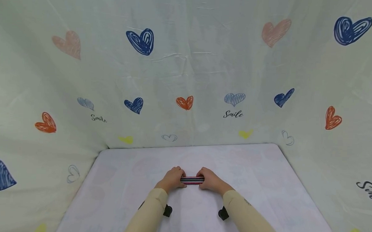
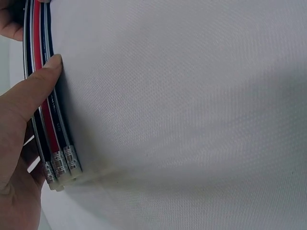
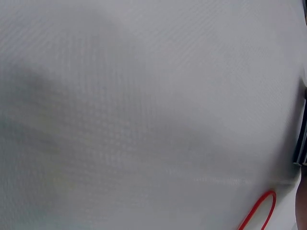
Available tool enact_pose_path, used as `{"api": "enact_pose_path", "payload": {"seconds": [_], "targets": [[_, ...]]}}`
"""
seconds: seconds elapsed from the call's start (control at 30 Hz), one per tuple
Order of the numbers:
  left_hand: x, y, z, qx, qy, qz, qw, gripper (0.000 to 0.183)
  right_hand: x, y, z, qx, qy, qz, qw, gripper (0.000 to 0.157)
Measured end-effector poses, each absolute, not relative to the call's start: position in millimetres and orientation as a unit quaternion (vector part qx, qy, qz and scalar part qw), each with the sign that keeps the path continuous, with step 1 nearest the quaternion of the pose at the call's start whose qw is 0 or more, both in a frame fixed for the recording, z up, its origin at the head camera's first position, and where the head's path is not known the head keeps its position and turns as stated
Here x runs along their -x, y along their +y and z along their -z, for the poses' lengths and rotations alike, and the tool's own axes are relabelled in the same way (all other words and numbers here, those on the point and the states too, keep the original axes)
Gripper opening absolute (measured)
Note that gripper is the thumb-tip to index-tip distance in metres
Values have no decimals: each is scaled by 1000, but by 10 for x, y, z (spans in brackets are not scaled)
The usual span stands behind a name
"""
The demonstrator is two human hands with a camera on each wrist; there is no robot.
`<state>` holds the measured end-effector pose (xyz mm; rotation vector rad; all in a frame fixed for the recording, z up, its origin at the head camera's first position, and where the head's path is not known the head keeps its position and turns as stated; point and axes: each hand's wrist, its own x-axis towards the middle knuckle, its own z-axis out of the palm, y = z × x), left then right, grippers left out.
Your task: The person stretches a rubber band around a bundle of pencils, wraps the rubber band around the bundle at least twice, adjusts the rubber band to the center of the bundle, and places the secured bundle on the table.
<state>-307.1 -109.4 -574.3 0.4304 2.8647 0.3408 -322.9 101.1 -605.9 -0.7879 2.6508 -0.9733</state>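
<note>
A flat bundle of several striped pencils (image 1: 192, 180), black, red and white, lies crosswise between my two hands. My left hand (image 1: 172, 179) grips its left end, and my right hand (image 1: 213, 181) grips its right end. In the left wrist view the left thumb (image 2: 41, 84) lies over the pencils (image 2: 49, 122), with fingers behind them. Their pale, lettered ends (image 2: 60, 165) stick out past that hand. Only a dark end of the bundle (image 3: 301, 148) shows at the right wrist view's edge, and most of the right hand is out of that frame.
A white cloth-covered table (image 1: 125, 182) lies under the hands. Behind and beside it hangs a pale curtain (image 1: 187, 71) printed with hearts. Small black devices (image 1: 168, 211) sit at both wrists. A red loop (image 3: 261, 206) shows low in the right wrist view.
</note>
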Motion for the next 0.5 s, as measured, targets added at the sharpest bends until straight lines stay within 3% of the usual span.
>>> {"api": "enact_pose_path", "payload": {"seconds": [0.5], "targets": [[3063,-1127,5793,-138,960,-203,136,25,3218,996,6049,255,900,337,109,34]]}}
